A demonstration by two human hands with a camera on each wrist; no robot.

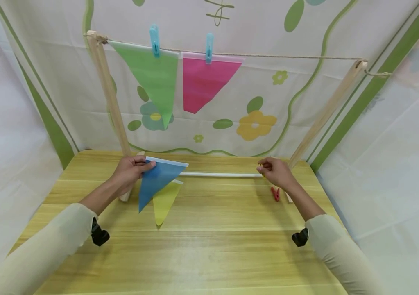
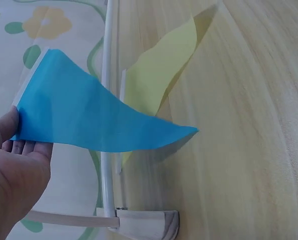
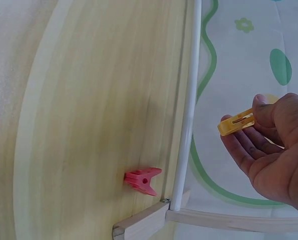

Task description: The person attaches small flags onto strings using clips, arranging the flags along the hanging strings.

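My left hand pinches a blue triangular pennant by one end of its white top strip. The pennant hangs over the table, its point curving down in the left wrist view. Behind and below it, a yellow pennant lies on the wood, partly covered by the blue one in the head view. In my right hand a yellow clothespin is held between thumb and fingers. A red clothespin lies on the table near the right foot of the wooden frame.
A twine line runs between two wooden posts. Blue clothespins hold a green pennant and a pink pennant on its left half. A white rod joins the posts low down. Flowered cloth hangs behind.
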